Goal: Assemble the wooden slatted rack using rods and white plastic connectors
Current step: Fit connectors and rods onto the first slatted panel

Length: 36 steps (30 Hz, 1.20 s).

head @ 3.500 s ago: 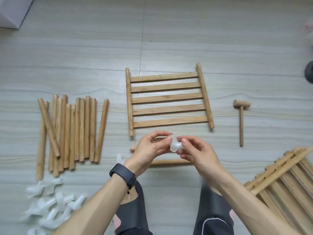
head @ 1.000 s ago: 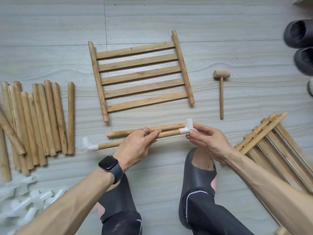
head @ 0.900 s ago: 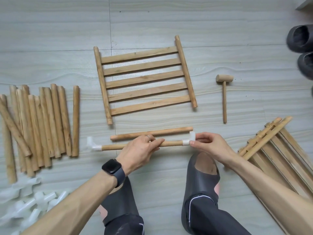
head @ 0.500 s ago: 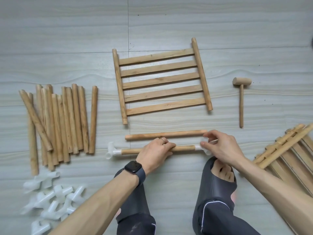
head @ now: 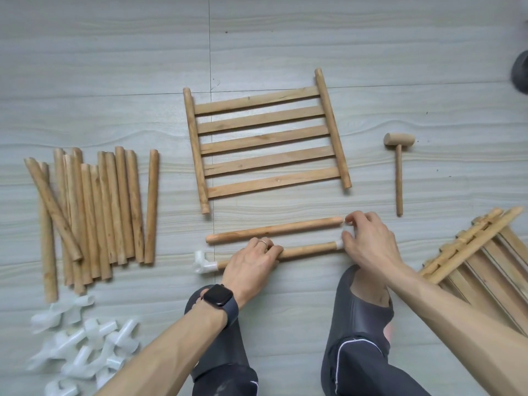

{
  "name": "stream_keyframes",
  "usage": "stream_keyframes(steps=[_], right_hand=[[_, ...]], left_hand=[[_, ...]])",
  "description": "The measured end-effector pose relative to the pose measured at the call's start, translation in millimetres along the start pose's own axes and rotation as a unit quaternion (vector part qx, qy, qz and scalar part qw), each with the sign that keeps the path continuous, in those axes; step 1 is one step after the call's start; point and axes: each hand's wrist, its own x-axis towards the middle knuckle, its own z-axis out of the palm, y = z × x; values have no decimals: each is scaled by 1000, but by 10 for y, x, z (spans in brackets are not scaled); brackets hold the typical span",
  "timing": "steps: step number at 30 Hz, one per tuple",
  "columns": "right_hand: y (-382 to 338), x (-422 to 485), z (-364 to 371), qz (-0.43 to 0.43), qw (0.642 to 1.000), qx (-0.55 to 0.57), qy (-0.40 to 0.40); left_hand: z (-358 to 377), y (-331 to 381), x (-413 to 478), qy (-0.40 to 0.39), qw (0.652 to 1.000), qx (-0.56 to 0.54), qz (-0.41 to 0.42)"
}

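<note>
A wooden rod [head: 307,250] lies on the floor in front of me, with a white plastic connector [head: 203,262] on its left end. My left hand [head: 251,265] presses on the rod's middle. My right hand [head: 368,244] grips a second white connector [head: 347,231] at the rod's right end, mostly hidden by my fingers. A loose rod [head: 274,230] lies just beyond, its right end close to that connector. A slatted panel [head: 265,140] lies flat farther back.
A pile of rods [head: 91,212] lies at the left, with loose white connectors [head: 83,347] below it. A small wooden mallet [head: 398,167] lies at the right. More slatted panels [head: 485,267] are stacked at the far right. My slippered feet [head: 363,307] rest on the floor.
I have fitted the connector onto the rod's right end and lowered the rod to the floor. My right hand now holds the connector by the loose rod's end.
</note>
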Motion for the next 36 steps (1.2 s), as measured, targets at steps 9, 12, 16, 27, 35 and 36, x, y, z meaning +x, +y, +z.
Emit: stream_keyframes(steps=[9, 12, 16, 27, 35, 36], right_hand=[[-53, -21, 17, -18, 1000, -12, 14], [-49, -17, 12, -25, 1000, -9, 13], [-4, -19, 50, -34, 999, 1, 29], [-244, -281, 174, -133, 979, -37, 148], [-1083, -271, 386, -401, 896, -188, 26], [-1165, -230, 412, -415, 884, -214, 16]], left_hand=[[33, -50, 36, 26, 999, 41, 16], [25, -63, 23, 29, 999, 30, 22], [57, -89, -4, 60, 997, 29, 33], [-197, -585, -498, 232, 969, -34, -74], [-459, -1366, -1463, 244, 853, -111, -448], [-441, -1429, -1606, 212, 840, -100, -490]])
